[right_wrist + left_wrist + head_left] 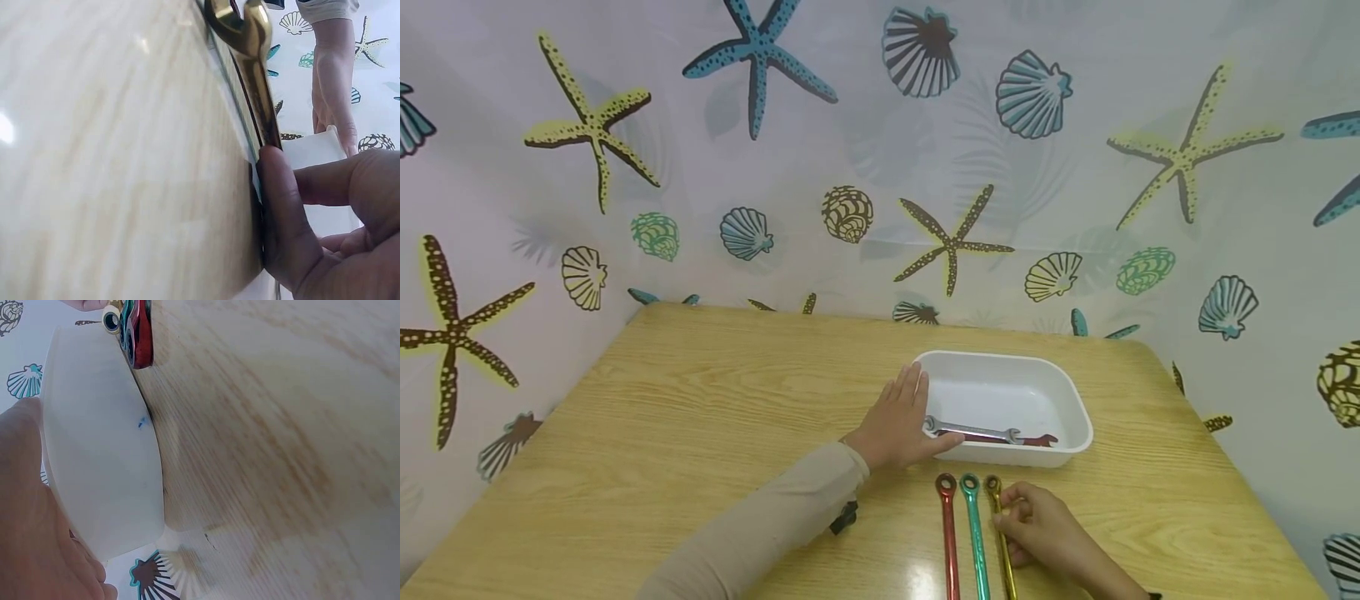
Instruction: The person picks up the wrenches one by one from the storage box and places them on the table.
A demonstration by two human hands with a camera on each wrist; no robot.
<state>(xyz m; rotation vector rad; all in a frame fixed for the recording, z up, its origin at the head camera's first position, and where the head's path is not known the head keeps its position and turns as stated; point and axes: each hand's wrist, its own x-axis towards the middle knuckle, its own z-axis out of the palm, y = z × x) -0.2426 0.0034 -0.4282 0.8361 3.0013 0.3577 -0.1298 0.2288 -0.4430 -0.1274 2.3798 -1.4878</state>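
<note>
My left hand [898, 422] lies with straight fingers over the left end of a white plastic tray [1022, 457], its thumb stretched across the near rim. Inside the tray, along its near side, are a silver open-ended wrench [977, 431] and a red wrench [1041, 441], partly covered. In front of it three ratchet wrenches lie side by side: red [950, 533], green [975, 533] and gold [994, 492]. With thumb and fingers my right hand [1037, 525] pinches the gold one. Its open jaw end appears in the right wrist view, above the fingers [284, 212].
A wood-grain table [715, 400] carries everything. Behind it and at both sides hangs a white curtain [820, 150] printed with starfish and shells. Beside the left forearm is a small black object [844, 518], partly hidden by the sleeve.
</note>
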